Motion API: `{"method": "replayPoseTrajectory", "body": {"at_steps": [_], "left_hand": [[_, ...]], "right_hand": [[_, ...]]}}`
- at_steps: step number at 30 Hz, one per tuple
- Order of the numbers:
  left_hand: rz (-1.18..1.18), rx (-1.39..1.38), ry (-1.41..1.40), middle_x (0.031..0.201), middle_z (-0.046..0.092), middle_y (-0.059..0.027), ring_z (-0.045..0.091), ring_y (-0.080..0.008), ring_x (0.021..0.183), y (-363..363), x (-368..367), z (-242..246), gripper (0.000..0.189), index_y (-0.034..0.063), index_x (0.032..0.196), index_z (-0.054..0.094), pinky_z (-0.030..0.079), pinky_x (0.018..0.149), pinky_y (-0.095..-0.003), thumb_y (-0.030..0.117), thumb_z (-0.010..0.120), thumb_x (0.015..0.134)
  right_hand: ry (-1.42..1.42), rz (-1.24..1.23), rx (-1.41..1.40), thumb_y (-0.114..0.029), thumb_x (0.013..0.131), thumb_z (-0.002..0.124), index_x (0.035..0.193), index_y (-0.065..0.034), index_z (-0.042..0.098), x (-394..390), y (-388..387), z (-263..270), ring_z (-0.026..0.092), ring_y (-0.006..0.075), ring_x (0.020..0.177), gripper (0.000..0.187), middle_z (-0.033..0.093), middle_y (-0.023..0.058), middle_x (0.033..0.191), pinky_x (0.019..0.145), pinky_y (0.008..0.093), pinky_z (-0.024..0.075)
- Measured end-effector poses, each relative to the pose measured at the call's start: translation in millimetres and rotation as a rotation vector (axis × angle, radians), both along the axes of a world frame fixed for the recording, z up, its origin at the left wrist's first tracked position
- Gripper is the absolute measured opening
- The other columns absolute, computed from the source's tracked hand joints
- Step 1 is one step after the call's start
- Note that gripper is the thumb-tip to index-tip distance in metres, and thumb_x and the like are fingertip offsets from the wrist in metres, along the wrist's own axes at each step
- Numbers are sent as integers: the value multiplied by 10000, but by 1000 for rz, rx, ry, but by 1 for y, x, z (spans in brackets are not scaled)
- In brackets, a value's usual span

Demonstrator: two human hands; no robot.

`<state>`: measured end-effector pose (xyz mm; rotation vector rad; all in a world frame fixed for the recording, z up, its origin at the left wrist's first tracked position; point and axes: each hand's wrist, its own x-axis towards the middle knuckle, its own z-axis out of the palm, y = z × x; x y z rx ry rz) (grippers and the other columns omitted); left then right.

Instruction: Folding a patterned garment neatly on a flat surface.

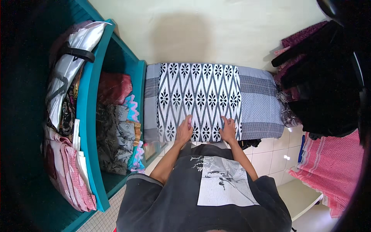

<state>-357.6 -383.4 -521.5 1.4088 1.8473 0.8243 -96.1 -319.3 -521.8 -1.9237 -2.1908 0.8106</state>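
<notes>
A white cloth with a black diamond-and-flower pattern (200, 87) lies flat in front of me, across a long padded surface covered in grey checked fabric (258, 101). My left hand (185, 130) rests on the near part of this cloth, fingers curled and thumb pointing away from me. To its right, my right hand (228, 130) touches the same cloth in a similar pose near its right edge. Whether either hand pinches the fabric is hidden by the curled fingers. The cloth's left border has a dark scalloped trim.
At left stands a teal shelf unit (92, 95) holding folded clothes (116, 136) and a white satin garment (78, 61). Dark clothes (321, 84) hang at right, above a red-and-white checked cloth (333, 165). A pale wall (237, 32) borders the far side. Tiled floor (263, 162) shows below.
</notes>
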Motion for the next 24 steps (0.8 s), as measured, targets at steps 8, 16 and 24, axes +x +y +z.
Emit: {"method": "replayPoseTrajectory", "body": {"at_steps": [8, 16, 24], "left_hand": [[16, -54, -4, 954, 626, -247, 623, -460, 887, 3, -1, -5, 553, 166, 1356, 456, 497, 796, -527, 43, 553, 826], [5, -51, 24, 995, 637, -256, 626, -470, 914, 8, 4, 4, 576, 174, 1367, 458, 490, 809, -538, 31, 564, 819], [15, -60, -88, 1061, 633, -245, 632, -451, 964, 19, 28, 6, 587, 168, 1385, 453, 501, 840, -504, 41, 597, 830]], "right_hand": [[18, 19, -39, -72, 743, 701, 1443, -221, 447, 2, 1, 0, 463, 362, 1170, 759, 416, 166, 1258, 984, 471, 432], [22, 31, -46, -74, 755, 696, 1450, -215, 440, 5, 3, 0, 453, 363, 1178, 754, 409, 162, 1252, 959, 486, 428], [13, 1, -43, -83, 752, 703, 1448, -226, 444, 6, 4, -2, 463, 347, 1170, 756, 412, 149, 1245, 979, 492, 415]]}}
